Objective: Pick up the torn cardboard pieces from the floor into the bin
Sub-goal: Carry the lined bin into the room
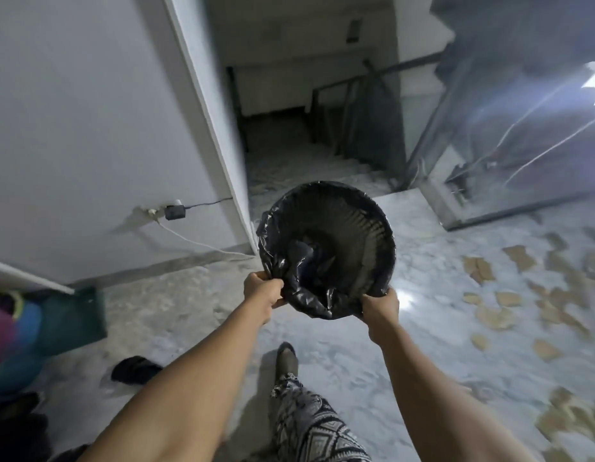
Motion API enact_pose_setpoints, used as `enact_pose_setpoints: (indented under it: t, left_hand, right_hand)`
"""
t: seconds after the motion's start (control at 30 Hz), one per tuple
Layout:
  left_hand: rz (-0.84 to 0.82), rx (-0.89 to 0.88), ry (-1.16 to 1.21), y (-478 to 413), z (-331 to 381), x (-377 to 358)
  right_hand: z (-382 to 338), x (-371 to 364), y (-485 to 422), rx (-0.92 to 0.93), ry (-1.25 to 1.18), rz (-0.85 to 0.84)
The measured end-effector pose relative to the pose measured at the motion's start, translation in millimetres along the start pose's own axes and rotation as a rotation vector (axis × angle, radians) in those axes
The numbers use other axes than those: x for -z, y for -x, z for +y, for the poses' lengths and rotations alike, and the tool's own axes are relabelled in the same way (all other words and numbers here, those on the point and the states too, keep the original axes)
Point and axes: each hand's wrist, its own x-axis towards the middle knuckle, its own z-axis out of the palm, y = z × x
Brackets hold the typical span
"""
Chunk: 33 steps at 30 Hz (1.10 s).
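Now both hands hold the bin [368, 228] by its near rim. The left hand [263, 291] grips the black bag [301, 288] edge there, and the right hand [379, 306] curls under. Right of the bin, torn cardboard pieces [518, 257] lie on the floor [189, 311]. They look light and bendy, I think, so pinch their edges.

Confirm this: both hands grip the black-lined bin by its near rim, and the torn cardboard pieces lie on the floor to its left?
Wrong side. The head view shows the left hand and right hand gripping the black-lined bin by its near rim, but the torn cardboard pieces lie on the floor to its right.
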Motion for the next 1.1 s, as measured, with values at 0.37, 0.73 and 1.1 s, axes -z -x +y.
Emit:
enact_pose_setpoints:
  t: [0.37,0.73,1.1]
  left_hand:
    - [-0.348,-0.074,-0.258,167,-44,-259]
    - [-0.681,-0.018,-0.439,328,-153,-532]
    - [-0.972,-0.134,-0.766,388,-155,-737]
  right_hand:
    - [-18,288,4,0.012,-0.483,0.25]
    - [-22,600,-29,-0.1,-0.657,0.381]
    - [-71,761,-65,-0.027,-0.779,0.634]
